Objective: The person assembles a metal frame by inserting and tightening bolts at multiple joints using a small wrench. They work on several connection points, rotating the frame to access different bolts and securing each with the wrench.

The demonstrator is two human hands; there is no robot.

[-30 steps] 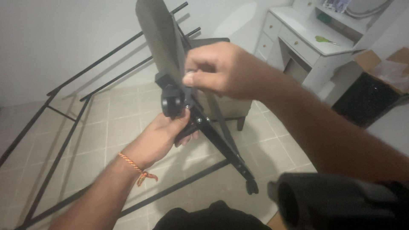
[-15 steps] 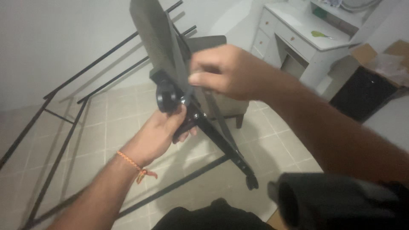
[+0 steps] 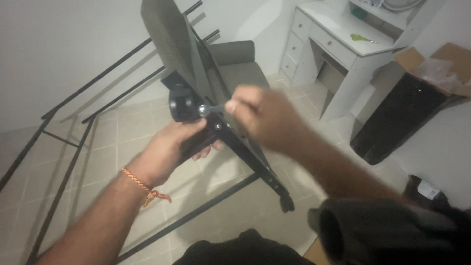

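The black chair arm (image 3: 230,140) is gripped by the left hand (image 3: 169,147); the right hand (image 3: 265,118) pinches its bolt (image 3: 206,110).

Bare forearms; an orange braided cord bracelet (image 3: 142,187) circles the left wrist.

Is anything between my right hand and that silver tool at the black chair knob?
Nothing visible is. The right hand already pinches the silver tool, whose tip sits at the black knob, while the left hand grips the chair arm bracket from underneath.
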